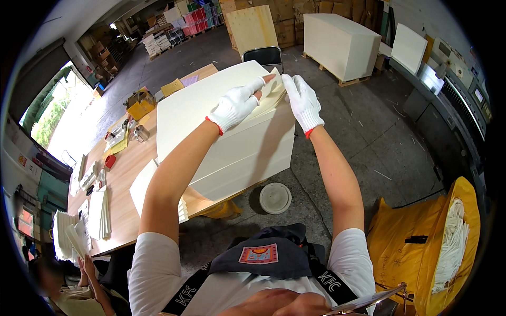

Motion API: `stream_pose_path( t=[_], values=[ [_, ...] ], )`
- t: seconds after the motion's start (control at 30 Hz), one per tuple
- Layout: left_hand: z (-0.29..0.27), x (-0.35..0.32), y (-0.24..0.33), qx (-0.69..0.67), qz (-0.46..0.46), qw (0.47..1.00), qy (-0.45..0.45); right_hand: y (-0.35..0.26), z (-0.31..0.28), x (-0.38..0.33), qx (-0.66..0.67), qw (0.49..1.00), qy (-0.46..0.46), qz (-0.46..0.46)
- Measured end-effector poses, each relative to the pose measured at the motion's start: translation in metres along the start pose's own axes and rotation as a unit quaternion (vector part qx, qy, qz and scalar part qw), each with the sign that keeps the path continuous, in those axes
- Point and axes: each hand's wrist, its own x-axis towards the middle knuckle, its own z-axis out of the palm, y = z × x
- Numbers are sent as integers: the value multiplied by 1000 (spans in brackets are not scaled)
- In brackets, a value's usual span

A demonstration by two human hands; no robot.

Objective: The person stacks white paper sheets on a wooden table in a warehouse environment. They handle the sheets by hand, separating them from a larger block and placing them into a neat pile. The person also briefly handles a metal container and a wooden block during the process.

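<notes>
A tall stack of large cream-white paper sheets [211,174] stands in front of me, with several sheets [271,100] bent up and fanned at its far right corner. My left hand [235,107], in a white knitted glove with bare thumb and index fingertips, lies over the top sheets. Its thumb and index finger are apart, touching the raised part. My right hand [302,101], gloved in white too, is closed at the corner's right side, with the sheet edges at its fingertips. Its grip is partly hidden.
The wooden table [124,168] carries paper piles, a yellow box [140,104] and small tools. A white lidded bucket [275,198] stands on the floor. At right sits a yellow sack [406,237] of paper scraps. Another paper stack [340,47] rests on a pallet. A person [87,284] handles paper, lower left.
</notes>
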Motion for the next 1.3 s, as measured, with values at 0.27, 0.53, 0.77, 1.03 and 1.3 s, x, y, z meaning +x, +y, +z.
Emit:
stream_pose_path(
  t=[0.27,0.53,0.77,1.03,1.3],
  values=[
    [5,1,-8,57,9,998,-20,0,2,-3,14,1000,15,-6],
    [5,2,-9,30,-5,999,-19,-1,0,-2,16,1000,2,17],
    [14,-4,-9,112,123,985,52,7,1,-1,2,1000,10,7],
    [11,-14,4,162,142,974,71,-5,-37,-9,-187,981,-41,36],
    [18,11,-19,245,121,959,75,6,-34,-10,-299,939,-80,-149]
  ],
)
